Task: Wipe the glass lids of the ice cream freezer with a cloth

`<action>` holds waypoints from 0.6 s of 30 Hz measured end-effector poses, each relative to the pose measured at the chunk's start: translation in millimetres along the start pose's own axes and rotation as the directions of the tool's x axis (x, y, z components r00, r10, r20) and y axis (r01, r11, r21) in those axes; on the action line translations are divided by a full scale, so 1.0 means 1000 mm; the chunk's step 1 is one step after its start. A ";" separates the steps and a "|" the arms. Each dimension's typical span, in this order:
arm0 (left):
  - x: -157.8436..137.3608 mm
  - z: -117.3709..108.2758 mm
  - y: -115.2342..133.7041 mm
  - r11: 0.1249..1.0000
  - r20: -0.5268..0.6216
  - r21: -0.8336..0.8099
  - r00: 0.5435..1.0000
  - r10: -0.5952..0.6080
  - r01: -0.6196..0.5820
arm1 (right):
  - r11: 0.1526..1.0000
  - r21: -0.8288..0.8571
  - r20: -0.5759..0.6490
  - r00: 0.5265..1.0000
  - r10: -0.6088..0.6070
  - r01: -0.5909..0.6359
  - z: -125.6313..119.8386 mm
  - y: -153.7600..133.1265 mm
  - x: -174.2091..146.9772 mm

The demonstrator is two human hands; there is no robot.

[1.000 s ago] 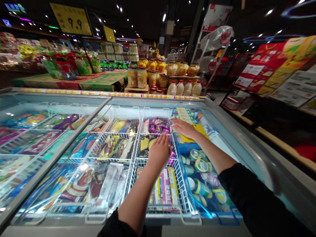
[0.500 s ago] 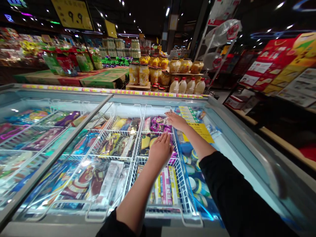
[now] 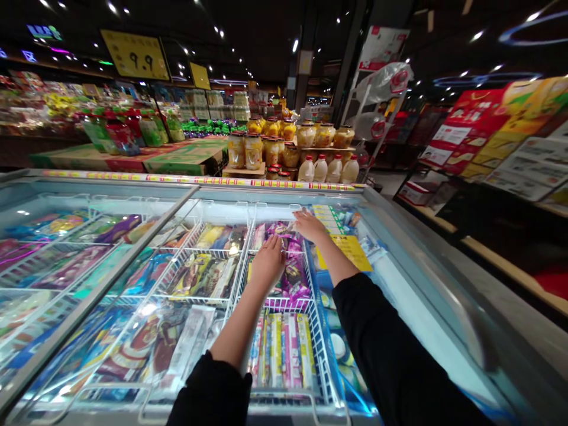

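Observation:
Both of my arms, in black sleeves, reach over a chest freezer with wire baskets (image 3: 243, 277) inside. My left hand (image 3: 267, 260) is over the divider of the right-hand basket column, its back towards me and its fingers stretched out; its palm side is hidden. Just past it lie purple ice-cream packets (image 3: 294, 273). Further back, my right hand (image 3: 309, 226) is over the basket's far right corner, fingers extended to the left, with nothing visible in them. A yellow sign (image 3: 346, 252) lies beside my right wrist. Whether either hand touches the packets I cannot tell.
Pastel stick packets (image 3: 288, 349) fill the nearest right basket. Wrapped ice creams (image 3: 205, 275) lie in the left baskets. A metal frame bar (image 3: 110, 278) crosses the freezer. Behind stand jars (image 3: 245, 151) and white bottles (image 3: 320, 170); boxes (image 3: 457, 130) are stacked at right.
The view has shifted slightly, tilting up. My left hand has moved left, uncovering more purple packets. My right hand stays by the far corner.

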State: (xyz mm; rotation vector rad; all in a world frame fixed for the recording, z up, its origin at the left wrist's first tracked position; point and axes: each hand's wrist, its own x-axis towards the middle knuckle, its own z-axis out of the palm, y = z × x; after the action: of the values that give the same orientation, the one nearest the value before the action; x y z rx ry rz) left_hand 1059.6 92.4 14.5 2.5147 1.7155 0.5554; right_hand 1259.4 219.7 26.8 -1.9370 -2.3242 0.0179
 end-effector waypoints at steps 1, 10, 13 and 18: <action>0.007 0.003 0.000 1.000 -0.003 0.005 1.000 0.001 -0.001 | 1.000 0.002 0.009 1.000 -0.027 0.027 0.002 -0.004 -0.002; 0.055 0.018 0.003 0.999 -0.028 0.024 0.999 0.032 -0.031 | 0.993 0.025 -0.023 0.993 -0.115 0.116 0.015 0.051 -0.046; 0.055 0.022 0.003 0.998 -0.037 0.047 0.999 0.040 -0.038 | 0.999 0.001 -0.021 0.999 -0.036 0.036 0.010 0.053 -0.020; 0.052 0.022 0.003 0.998 -0.044 0.048 0.998 0.050 -0.048 | 1.000 0.008 -0.009 1.000 -0.007 0.007 0.008 0.017 0.021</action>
State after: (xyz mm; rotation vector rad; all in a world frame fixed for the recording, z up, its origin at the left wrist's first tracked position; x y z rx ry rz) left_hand 1086.2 142.2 8.6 2.6027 1.7049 0.5873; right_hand 1271.8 243.6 18.6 -1.9210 -2.3216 0.0174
